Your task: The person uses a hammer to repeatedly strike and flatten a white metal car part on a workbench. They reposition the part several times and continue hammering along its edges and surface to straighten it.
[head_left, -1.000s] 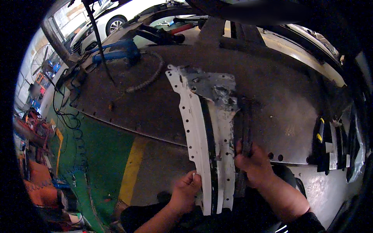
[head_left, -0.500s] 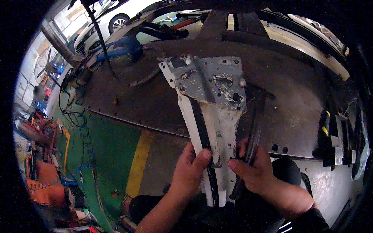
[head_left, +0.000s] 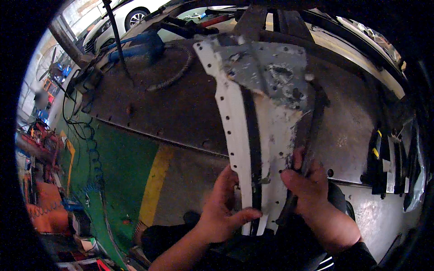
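A long metal car body panel [head_left: 279, 131] is held up in front of me, its wide grey end away from me and its narrower white end near my lap. A black strip runs down its length; holes line its left flange, and the grey part has scraped, torn patches. My left hand [head_left: 221, 214] grips the lower left edge, thumb lying across the front by the black strip, most fingers hidden behind. On the lower right edge my right hand [head_left: 312, 189] is closed, thumb on the white face and fingers round the dark side flange.
Behind the panel spreads a dark metal bench top [head_left: 158, 108] with a blue tool [head_left: 144, 47] and a hose at its far left. Black parts [head_left: 391, 162] hang at the right. A coiled air hose [head_left: 95, 158] crosses the green floor at left; a white car [head_left: 115, 27] stands beyond.
The panel has moved up and to the right, with my right hand following it. My left hand has shifted lower along the panel's edge, its thumb now nearer the bottom end.
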`<act>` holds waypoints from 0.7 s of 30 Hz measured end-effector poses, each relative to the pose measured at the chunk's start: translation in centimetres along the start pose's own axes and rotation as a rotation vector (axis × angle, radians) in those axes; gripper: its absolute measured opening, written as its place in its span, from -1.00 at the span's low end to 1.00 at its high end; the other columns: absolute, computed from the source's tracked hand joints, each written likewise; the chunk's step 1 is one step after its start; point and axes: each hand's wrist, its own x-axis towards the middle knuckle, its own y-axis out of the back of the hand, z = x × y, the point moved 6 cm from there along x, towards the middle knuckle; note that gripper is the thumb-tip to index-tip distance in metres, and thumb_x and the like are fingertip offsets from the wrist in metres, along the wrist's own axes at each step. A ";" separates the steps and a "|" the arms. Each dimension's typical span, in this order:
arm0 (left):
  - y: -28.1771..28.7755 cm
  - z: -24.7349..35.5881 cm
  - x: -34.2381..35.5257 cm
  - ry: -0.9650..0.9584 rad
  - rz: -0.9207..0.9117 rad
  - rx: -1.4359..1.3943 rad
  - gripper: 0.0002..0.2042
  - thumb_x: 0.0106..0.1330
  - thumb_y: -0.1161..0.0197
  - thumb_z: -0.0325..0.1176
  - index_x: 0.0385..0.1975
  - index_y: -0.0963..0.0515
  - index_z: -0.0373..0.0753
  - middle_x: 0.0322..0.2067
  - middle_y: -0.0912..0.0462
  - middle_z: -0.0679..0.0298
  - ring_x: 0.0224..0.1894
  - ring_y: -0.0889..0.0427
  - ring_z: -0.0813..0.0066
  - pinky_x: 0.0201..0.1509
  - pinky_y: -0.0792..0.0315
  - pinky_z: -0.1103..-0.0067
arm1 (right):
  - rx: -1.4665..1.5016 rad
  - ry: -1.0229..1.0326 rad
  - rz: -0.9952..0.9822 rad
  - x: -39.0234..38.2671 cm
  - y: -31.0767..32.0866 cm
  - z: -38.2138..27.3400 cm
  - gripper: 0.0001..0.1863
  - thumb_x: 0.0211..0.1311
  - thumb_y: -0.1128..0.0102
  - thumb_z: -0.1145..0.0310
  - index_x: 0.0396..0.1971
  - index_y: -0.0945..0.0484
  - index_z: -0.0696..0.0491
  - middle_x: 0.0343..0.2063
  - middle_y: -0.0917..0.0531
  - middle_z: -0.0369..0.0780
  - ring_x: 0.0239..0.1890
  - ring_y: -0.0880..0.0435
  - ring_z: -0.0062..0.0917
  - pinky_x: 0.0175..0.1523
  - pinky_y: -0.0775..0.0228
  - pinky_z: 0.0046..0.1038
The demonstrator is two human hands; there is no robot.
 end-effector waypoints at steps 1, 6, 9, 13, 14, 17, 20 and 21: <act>-0.1 -0.2 -0.2 -0.006 -0.032 0.009 -0.06 0.06 -0.48 -0.48 0.39 0.06 -0.31 0.22 -0.35 0.06 0.29 -0.32 0.28 0.37 -0.19 0.33 | -0.008 0.002 0.018 0.2 0.1 0.1 -0.60 0.01 -0.47 0.34 -0.25 -0.38 -0.06 -0.42 -0.49 -0.41 -0.35 -0.43 -0.64 -0.21 -0.36 -0.49; 0.2 -0.3 -1.2 0.112 0.033 -0.096 -0.23 0.19 -0.38 -0.49 0.34 -0.04 -0.36 0.19 -0.38 0.10 0.22 -0.39 0.35 0.34 -0.24 0.39 | 0.254 -0.034 0.039 0.1 -0.5 -0.2 -0.59 -0.01 -0.47 0.35 -0.22 -0.40 -0.05 -0.38 -0.49 -0.41 -0.31 -0.43 -0.63 -0.19 -0.34 -0.49; 0.4 -0.3 -1.0 0.126 0.075 -0.119 -0.38 0.25 -0.34 -0.46 0.25 -0.17 -0.37 0.11 -0.45 0.14 0.14 -0.45 0.41 0.28 -0.30 0.44 | 0.335 -0.113 0.014 -0.1 -0.9 0.3 -0.58 -0.01 -0.47 0.35 -0.19 -0.40 -0.05 -0.36 -0.49 -0.41 -0.30 -0.43 -0.64 -0.19 -0.34 -0.51; 1.0 -1.2 -0.7 0.201 0.121 -0.027 -0.51 0.27 -0.33 -0.40 0.13 -0.29 -0.35 -0.02 -0.54 0.21 0.04 -0.51 0.49 0.19 -0.37 0.49 | 0.097 -0.055 -0.012 0.2 -0.5 0.4 -0.59 0.02 -0.46 0.36 -0.19 -0.41 -0.04 -0.36 -0.51 -0.38 -0.29 -0.46 -0.63 -0.20 -0.37 -0.51; 1.2 -1.5 -0.7 0.225 0.127 -0.045 -0.51 0.27 -0.34 -0.38 0.12 -0.30 -0.34 -0.04 -0.56 0.22 0.02 -0.52 0.50 0.17 -0.38 0.50 | 0.148 -0.067 -0.036 0.3 -0.7 0.3 -0.60 0.03 -0.45 0.36 -0.19 -0.42 -0.03 -0.34 -0.52 -0.37 -0.28 -0.47 -0.62 -0.20 -0.38 -0.50; 1.2 -2.6 -0.5 0.243 0.127 -0.128 -0.53 0.26 -0.35 -0.36 0.09 -0.32 -0.33 -0.08 -0.58 0.23 -0.02 -0.54 0.52 0.11 -0.42 0.53 | 0.077 -0.072 -0.006 0.7 -0.5 0.5 -0.63 0.07 -0.43 0.34 -0.17 -0.44 -0.01 -0.29 -0.56 -0.34 -0.27 -0.51 -0.58 -0.17 -0.40 -0.45; 0.8 -3.4 -0.2 0.199 0.104 -0.184 -0.55 0.26 -0.35 -0.36 0.07 -0.34 -0.32 -0.11 -0.59 0.23 -0.05 -0.56 0.52 0.07 -0.46 0.51 | 0.140 -0.061 0.034 1.7 -0.9 0.4 -0.65 0.12 -0.39 0.31 -0.15 -0.46 0.01 -0.29 -0.61 -0.32 -0.27 -0.55 -0.56 -0.13 -0.42 -0.42; 1.0 -3.7 -0.5 0.220 0.106 -0.152 -0.56 0.26 -0.35 -0.37 0.07 -0.35 -0.31 -0.12 -0.60 0.22 -0.06 -0.56 0.51 0.06 -0.47 0.50 | 0.204 -0.060 0.038 2.0 -1.1 0.4 -0.65 0.14 -0.38 0.29 -0.14 -0.46 0.02 -0.30 -0.62 -0.30 -0.27 -0.56 -0.56 -0.12 -0.43 -0.41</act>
